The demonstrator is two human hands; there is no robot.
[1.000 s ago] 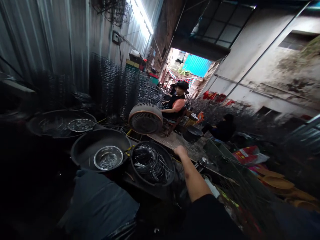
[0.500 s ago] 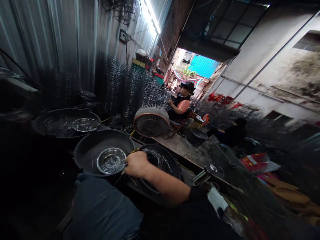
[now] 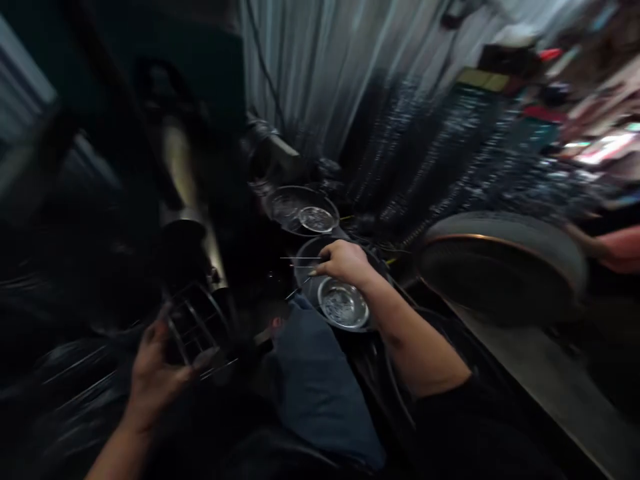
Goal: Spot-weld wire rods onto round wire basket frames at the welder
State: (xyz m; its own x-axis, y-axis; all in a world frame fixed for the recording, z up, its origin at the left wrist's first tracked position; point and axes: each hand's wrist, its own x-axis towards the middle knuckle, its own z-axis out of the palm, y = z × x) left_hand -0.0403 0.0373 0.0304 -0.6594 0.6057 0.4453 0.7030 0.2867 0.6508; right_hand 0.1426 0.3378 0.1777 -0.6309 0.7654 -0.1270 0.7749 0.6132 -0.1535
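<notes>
My left hand (image 3: pixel 156 363) grips a wire frame (image 3: pixel 193 333) of crossing metal rods, thumb on its lower side and fingers on its left. The frame sits by the lower end of a dark machine with a pale column (image 3: pixel 181 167); whether they touch I cannot tell. My right hand (image 3: pixel 344 261) is closed on a few thin metal wires (image 3: pixel 295 258) that stick out to the left. Below it, a shiny metal bowl (image 3: pixel 356 319) of small metal pieces sits in a wide dark pan (image 3: pixel 306 267).
Behind that pan stands another pan (image 3: pixel 280 217) with a smaller metal bowl in it. A round grey fan (image 3: pixel 500 273) is at the right, near a person's arm (image 3: pixel 617 250). Blurred stacks of wire items (image 3: pixel 440 153) line the corrugated wall (image 3: pixel 325 67). My clothed leg (image 3: pixel 315 387) lies below.
The view has swung left and down, bringing the machine and my left hand with the wire frame into sight. My right hand has moved from the bowl's right side to above it, holding wires.
</notes>
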